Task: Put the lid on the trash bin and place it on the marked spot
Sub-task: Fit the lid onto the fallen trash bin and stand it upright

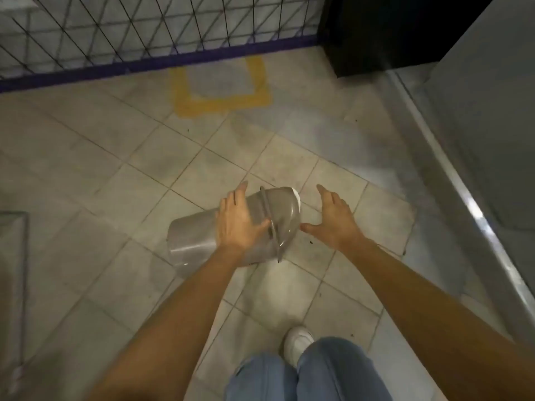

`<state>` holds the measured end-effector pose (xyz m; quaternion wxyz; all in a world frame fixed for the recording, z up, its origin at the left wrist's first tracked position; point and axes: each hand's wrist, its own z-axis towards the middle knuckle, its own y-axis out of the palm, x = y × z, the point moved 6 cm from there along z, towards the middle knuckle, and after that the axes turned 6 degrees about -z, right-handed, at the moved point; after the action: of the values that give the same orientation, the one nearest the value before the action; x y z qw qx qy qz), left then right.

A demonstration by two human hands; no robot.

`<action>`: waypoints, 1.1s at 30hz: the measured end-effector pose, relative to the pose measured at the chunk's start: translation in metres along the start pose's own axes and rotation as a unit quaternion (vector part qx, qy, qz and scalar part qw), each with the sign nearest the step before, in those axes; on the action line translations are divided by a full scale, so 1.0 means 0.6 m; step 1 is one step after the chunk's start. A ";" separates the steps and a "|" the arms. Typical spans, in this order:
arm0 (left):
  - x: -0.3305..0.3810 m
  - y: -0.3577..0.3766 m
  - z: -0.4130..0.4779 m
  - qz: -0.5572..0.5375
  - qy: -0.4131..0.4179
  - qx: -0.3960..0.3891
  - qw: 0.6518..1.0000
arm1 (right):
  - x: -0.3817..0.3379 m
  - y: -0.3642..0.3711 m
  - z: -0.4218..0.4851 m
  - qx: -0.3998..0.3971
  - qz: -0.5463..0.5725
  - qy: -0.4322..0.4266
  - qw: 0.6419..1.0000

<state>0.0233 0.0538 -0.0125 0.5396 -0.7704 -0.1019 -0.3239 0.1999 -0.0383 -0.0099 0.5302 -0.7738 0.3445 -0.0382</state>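
Note:
A grey trash bin (194, 241) lies tilted on its side over the tiled floor at the centre. Its grey domed lid (282, 211) sits at the bin's right end, with a raised rim between the two. My left hand (237, 224) rests flat on the bin's upper side near that rim, fingers spread over it. My right hand (335, 221) hovers just right of the lid, fingers apart and empty, its thumb almost at the lid. A yellow taped square (223, 101) marks the floor farther ahead, by the fence.
A black wire fence with a purple base rail (144, 63) runs along the far edge. A dark cabinet (376, 33) stands at the far right, and a metal threshold strip (451, 180) runs along the right. My jeans and white shoe (298, 342) are below.

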 end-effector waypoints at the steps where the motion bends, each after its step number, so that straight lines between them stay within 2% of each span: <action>1: -0.007 0.019 0.005 -0.012 0.003 -0.005 1.000 | 0.007 0.016 0.010 -0.005 0.010 0.000 1.000; 5: -0.034 0.088 0.034 -0.014 0.018 -0.004 1.000 | 0.037 0.081 0.059 -0.025 0.049 0.005 0.998; 9: -0.042 0.129 0.060 -0.044 0.024 -0.013 0.999 | 0.048 0.121 0.100 -0.043 0.040 0.012 0.998; 20: -0.054 0.160 0.090 -0.090 -0.025 -0.028 0.995 | 0.037 0.159 0.141 -0.098 0.100 0.011 0.990; 33: -0.059 0.166 0.088 -0.157 -0.108 -0.025 0.981 | 0.032 0.173 0.146 -0.079 0.176 -0.004 0.981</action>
<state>0.0672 0.0686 -0.1211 0.4484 -0.7883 -0.2711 -0.3224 0.2004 -0.0003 -0.1418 0.4673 -0.7408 0.4749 0.0857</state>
